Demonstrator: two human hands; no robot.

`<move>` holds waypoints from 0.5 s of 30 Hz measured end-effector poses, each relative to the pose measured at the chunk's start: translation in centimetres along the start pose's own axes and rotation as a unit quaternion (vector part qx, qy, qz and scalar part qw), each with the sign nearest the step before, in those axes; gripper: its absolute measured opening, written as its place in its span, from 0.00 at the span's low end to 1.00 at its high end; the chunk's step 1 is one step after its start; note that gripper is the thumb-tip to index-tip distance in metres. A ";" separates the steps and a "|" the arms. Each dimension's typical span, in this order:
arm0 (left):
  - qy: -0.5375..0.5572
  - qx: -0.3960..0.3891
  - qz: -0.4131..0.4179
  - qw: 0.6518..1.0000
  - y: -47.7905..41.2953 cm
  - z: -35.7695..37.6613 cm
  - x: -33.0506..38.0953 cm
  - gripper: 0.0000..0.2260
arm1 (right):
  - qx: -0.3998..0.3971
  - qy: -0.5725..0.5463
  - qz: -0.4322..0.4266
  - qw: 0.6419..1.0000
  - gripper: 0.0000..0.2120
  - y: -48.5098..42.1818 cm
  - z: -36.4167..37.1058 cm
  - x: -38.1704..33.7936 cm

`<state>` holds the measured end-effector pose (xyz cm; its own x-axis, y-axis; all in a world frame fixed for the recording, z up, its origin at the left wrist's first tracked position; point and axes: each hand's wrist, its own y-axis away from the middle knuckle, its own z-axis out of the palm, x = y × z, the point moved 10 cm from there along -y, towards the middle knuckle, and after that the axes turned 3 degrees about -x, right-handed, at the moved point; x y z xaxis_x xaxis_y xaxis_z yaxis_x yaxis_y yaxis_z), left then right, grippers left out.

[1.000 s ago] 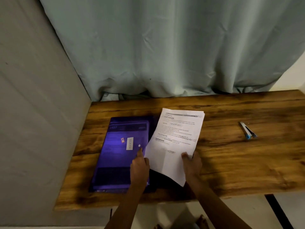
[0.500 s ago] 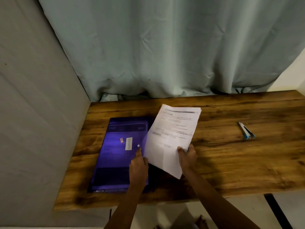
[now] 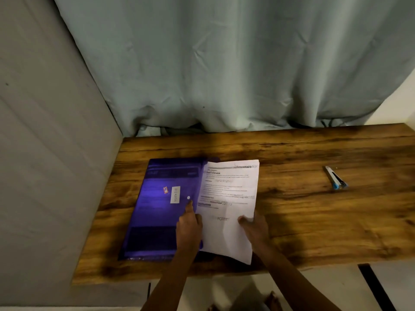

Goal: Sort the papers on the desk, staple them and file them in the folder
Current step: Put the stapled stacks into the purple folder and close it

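Papers (image 3: pixel 226 198): pinched at lower right edge by right hand (image 3: pixel 253 227), overlapping purple folder (image 3: pixel 161 209) on desk (image 3: pixel 314 221). Left hand (image 3: pixel 188 227): forefinger straight, pressing folder. Stapler (image 3: pixel 335 181): well apart, rightward. Curtain (image 3: pixel 224 63) behind.

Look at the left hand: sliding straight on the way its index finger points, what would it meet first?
Probably the small white dot on the purple folder, just ahead of the left hand; whether the dot is raised is unclear.

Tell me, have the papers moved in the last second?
Yes. The papers, gripped by the right hand, have turned counterclockwise: their top swung left toward the folder, and they now lie roughly parallel to its right edge.
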<state>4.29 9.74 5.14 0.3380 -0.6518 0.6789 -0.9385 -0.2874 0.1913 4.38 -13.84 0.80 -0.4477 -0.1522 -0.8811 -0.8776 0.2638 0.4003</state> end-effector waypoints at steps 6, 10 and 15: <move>-0.023 -0.011 0.004 1.000 -0.1 0.2 -0.1 0.21 | -0.044 -0.013 0.009 0.999 0.12 0.6 1.0 1.0; -0.048 -0.016 0.008 0.999 0.0 0.2 -0.1 0.21 | -0.062 0.021 0.015 0.998 0.12 0.0 2.0 0.0; -0.068 -0.012 0.012 0.998 0.2 0.1 0.2 0.22 | -0.062 0.066 -0.002 0.996 0.11 0.0 4.3 -2.5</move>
<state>4.19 9.46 5.27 0.3195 -0.7481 0.5816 -0.9476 -0.2545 0.1931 6.20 -9.34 1.93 -0.4559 -0.2790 -0.8451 -0.8900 0.1444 0.4325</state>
